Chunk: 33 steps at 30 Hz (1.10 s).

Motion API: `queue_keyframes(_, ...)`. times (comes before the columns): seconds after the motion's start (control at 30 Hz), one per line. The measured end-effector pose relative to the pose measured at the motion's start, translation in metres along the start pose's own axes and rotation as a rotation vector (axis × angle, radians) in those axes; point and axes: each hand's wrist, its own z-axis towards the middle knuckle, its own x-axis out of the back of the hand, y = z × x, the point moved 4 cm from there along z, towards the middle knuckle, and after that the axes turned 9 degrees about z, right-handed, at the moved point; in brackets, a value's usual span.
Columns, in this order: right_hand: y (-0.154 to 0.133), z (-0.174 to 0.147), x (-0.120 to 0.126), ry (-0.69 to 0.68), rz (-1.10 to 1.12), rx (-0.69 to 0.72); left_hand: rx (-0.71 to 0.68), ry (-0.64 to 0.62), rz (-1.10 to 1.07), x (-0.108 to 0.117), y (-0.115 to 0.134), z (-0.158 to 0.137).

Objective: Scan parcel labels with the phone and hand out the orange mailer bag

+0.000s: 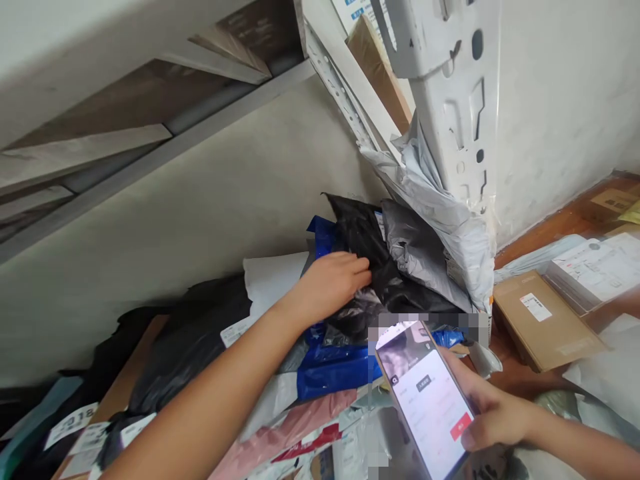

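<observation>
Our right hand (480, 400) grasps the phone (423, 400), thumb beside the red on-screen button (460, 425), while our left hand (340, 283) curls its fingers against the black bag (367, 240) between the blue bag (335, 375) and the grey bag (420, 245), and we cannot tell whether it grips

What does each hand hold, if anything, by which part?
Right hand: phone, by its right edge. Left hand: at a black bag; grip cannot be told.

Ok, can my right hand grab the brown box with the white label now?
Probably not: the right hand is busy holding the phone, though the brown box looks largely uncovered.
</observation>
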Motion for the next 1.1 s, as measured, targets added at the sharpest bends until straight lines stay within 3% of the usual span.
queue_keyframes(0.1,-0.004,-0.009,0.000,-0.024,0.028,-0.027,0.058,-0.104,-0.188,0.004,0.015,-0.018)
queue_keyframes(0.2,-0.001,-0.011,-0.001,-0.064,0.072,-0.044,0.076,-0.232,-0.419,-0.009,0.017,-0.014)
queue_keyframes(0.37,0.009,-0.005,-0.003,-0.041,0.106,-0.047,0.164,-0.355,-0.227,-0.031,-0.002,0.031)
queue_keyframes(0.53,0.010,0.005,0.006,0.031,0.136,-0.020,-0.003,-0.133,-0.139,-0.022,-0.016,0.070)
queue_keyframes(0.7,0.002,0.020,0.025,0.148,0.131,0.046,0.047,-0.085,-0.182,-0.027,-0.022,0.088)
queue_keyframes(0.83,-0.006,0.033,0.034,0.240,0.136,0.071,-0.002,0.202,-0.084,-0.025,-0.021,0.093)
queue_keyframes(0.97,-0.022,0.050,0.030,0.301,0.068,0.118,-0.025,0.356,-0.315,-0.021,-0.028,0.094)
queue_keyframes(1.1,-0.035,0.064,0.023,0.324,0.007,0.148,-0.021,0.250,-0.655,-0.012,-0.035,0.100)
